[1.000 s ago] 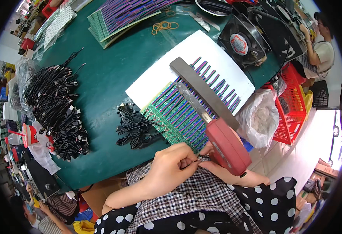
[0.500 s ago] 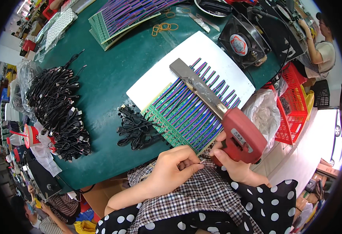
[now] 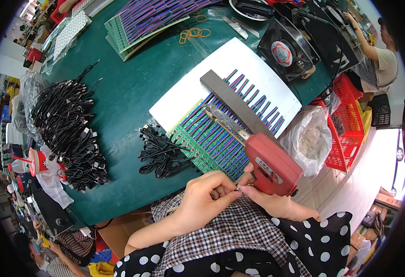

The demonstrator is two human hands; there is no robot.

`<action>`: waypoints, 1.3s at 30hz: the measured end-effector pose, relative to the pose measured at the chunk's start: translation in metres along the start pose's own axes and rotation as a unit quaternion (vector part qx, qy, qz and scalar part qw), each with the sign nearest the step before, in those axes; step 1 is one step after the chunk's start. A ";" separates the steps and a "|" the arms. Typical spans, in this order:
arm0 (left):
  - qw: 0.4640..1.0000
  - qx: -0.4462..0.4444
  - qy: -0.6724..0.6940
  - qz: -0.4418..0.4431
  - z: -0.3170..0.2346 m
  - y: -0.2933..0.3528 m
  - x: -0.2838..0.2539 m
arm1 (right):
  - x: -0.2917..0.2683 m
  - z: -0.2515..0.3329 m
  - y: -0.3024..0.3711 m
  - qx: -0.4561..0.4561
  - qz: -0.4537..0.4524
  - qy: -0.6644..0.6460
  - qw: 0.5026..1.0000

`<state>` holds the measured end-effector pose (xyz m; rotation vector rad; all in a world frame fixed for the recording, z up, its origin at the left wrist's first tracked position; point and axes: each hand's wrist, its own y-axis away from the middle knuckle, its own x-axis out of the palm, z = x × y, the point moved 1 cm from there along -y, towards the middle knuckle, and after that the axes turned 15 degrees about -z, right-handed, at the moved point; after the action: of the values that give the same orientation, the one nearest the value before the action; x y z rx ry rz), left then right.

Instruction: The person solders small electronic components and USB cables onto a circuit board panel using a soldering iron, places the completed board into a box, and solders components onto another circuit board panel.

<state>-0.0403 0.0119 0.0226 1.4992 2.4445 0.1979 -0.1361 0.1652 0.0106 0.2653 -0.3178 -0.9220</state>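
My left hand (image 3: 209, 194) is closed in a pinch at the near edge of the green circuit board panel (image 3: 195, 152). A tiny pale piece shows at its fingertips, too small to name. My right hand (image 3: 274, 205) grips a red soldering gun (image 3: 271, 166) from below, its thumb reaching to the left fingertips. The gun's metal shaft points up and left, above the panel. Rows of red, blue and black ribbon wires (image 3: 211, 131) run across the panel. Over them lies a dark grey bar (image 3: 237, 101), with wire ends beyond it on a white board (image 3: 179, 104).
A small bundle of black cables (image 3: 161, 157) lies left of the panel, a larger pile (image 3: 68, 129) farther left. More wired panels (image 3: 151, 21), rubber bands (image 3: 194, 33) and a black fan (image 3: 288, 48) are at the back. Right stand a plastic bag (image 3: 311, 138) and red basket (image 3: 348, 124).
The soldering gun has moved left and slightly down, so its shaft is off the bar. My right thumb has come to the left fingertips. The left hand has hardly moved.
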 end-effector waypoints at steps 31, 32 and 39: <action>0.993 -0.052 0.086 -0.056 0.004 0.002 0.005 | 0.002 0.001 -0.002 -0.032 -0.026 -0.039 0.998; 0.994 -0.052 0.082 -0.056 0.004 0.002 0.005 | 0.002 0.001 -0.002 -0.032 -0.026 -0.039 0.998; 0.994 -0.050 0.082 -0.048 0.003 0.002 0.005 | 0.001 0.004 -0.002 -0.033 -0.010 -0.008 0.999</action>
<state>-0.0399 0.0171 0.0199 1.3683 2.5839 0.4325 -0.1386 0.1632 0.0136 0.2008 -0.3003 -0.9525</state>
